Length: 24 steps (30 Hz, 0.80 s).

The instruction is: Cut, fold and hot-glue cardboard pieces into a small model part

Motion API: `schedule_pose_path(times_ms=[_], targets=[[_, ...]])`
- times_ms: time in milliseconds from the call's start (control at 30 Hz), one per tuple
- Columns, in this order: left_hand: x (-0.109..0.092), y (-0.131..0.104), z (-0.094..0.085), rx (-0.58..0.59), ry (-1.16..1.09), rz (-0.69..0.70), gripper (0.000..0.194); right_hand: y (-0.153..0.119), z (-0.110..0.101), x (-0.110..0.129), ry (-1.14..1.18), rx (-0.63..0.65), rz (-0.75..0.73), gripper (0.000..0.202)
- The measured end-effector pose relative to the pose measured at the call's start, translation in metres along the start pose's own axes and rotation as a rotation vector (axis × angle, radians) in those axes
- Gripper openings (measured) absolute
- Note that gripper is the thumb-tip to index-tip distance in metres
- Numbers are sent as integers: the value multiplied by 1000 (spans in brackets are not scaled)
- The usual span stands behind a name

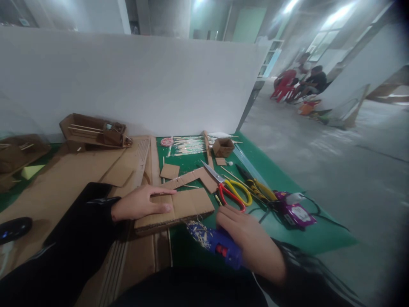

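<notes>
My left hand (140, 203) holds a flat cardboard box (191, 202) near its left end. The thumb rests on the box's upper face and the index finger lies along its far edge; the other fingers are mostly hidden. My right hand (244, 230) is closed around a blue hot glue gun (217, 245). Dried strands cover the glue gun's front, and its nozzle points at the box's near side edge. I cannot tell whether the nozzle touches the cardboard. Just beyond my right hand lie scissors (230, 189) with red and yellow handles, beside an angled cardboard strip (206, 179).
Pliers (258, 187) and a purple box (295, 213) with a cable lie at the right. Wrapped sticks (190, 145) and a small cardboard box (223, 147) stand farther back. Cardboard sheets (86, 164) cover the left side, below a cardboard model (96, 130). A white partition (134, 81) rises behind.
</notes>
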<state>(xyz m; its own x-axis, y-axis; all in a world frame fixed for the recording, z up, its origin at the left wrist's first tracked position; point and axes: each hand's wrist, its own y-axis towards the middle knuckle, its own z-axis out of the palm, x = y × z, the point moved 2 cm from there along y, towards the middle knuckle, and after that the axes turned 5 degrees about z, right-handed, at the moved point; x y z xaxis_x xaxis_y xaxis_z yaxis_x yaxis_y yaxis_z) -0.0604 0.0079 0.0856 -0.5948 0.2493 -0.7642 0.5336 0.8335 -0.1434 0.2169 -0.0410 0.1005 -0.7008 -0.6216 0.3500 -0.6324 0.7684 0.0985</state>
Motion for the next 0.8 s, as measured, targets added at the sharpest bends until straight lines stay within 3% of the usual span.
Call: schedule_pose_path(times_ms=[800], targets=[[-2, 0, 0, 19, -3, -14, 58, -9, -3, -10, -23, 5, 15, 10]])
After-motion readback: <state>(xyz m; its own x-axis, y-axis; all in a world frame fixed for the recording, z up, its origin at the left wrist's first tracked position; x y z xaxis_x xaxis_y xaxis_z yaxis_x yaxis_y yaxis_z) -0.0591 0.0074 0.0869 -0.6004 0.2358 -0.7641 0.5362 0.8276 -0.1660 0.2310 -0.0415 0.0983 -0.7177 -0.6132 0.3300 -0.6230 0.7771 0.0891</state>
